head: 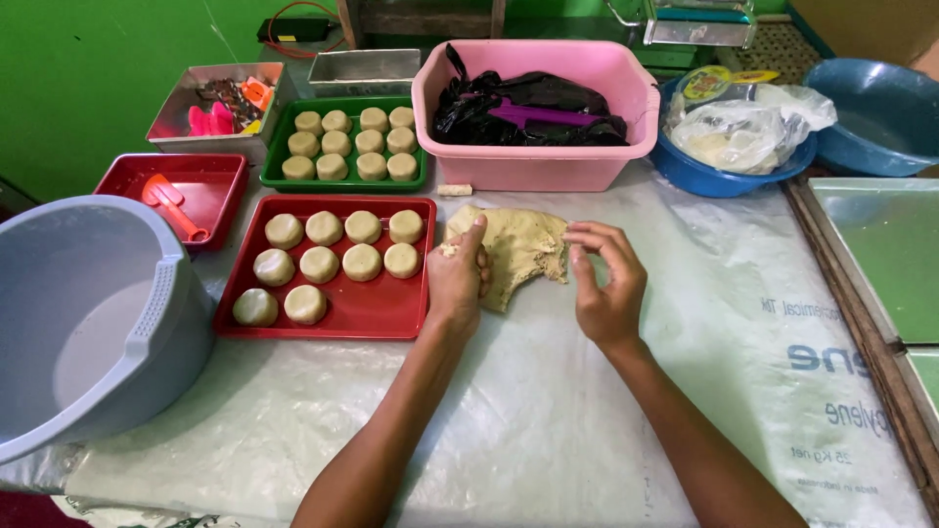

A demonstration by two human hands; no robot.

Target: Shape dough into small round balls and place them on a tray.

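A lump of pale yellow dough (518, 249) lies on the plastic-covered table. My left hand (458, 274) grips its left side, fingers closed on the dough. My right hand (608, 284) hovers just right of the lump with fingers curled and apart, its fingertips near the dough's edge. Left of my hands, a red tray (367, 311) holds several round dough balls (321, 262). Behind it, a green tray (274, 161) is filled with several more dough balls (352, 142).
A pink tub (533, 161) with a black bag stands behind the dough. A grey basin (98, 323) sits at the left, a small red tray (215, 191) with an orange scraper beside it. Blue bowls (719, 176) and metal trays (880, 244) are at the right.
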